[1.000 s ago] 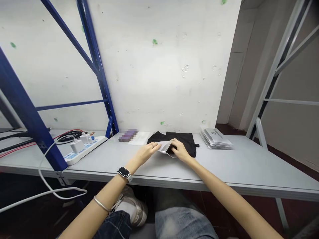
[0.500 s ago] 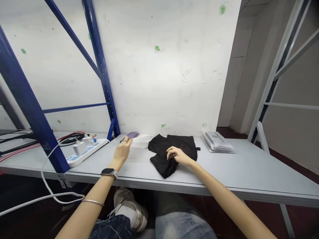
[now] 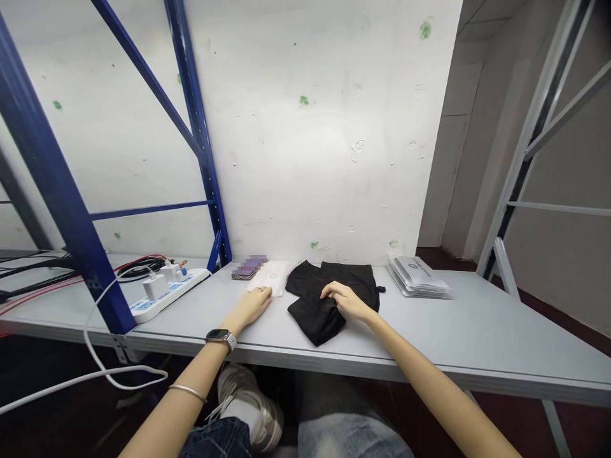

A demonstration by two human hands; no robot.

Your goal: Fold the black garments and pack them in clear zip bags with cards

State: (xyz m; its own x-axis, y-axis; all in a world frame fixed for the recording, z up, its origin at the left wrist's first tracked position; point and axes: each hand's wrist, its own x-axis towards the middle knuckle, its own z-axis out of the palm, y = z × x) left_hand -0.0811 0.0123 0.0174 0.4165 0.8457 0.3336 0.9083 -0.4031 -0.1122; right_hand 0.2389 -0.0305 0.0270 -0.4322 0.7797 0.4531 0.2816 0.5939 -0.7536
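A black cloth garment (image 3: 312, 318), loosely folded with one flap toward the front edge, lies on the grey tabletop (image 3: 420, 337). My right hand (image 3: 347, 299) rests on its middle, fingers curled in and pinching the fabric; the fingertips are partly hidden. To the left, a flat white packet (image 3: 274, 277) lies beside the garment. My left hand (image 3: 252, 304), with a ring and a watch at the wrist, lies low at the packet's near edge, fingers extended. Whether they touch the packet or only the table I cannot tell.
A stack of flat white printed packets (image 3: 419, 277) sits at the back right. Behind the left hand is a purple phone-like object (image 3: 249, 267), partly blurred. A power strip (image 3: 172, 292) with plugs and cables stands by the blue rack post (image 3: 62, 178) on the left. A white wall closes the back.
My left hand has come down and toward the right, from near the phone-like object to the white packet's near edge. My right hand stays on the garment, whose front flap looks slightly flatter.
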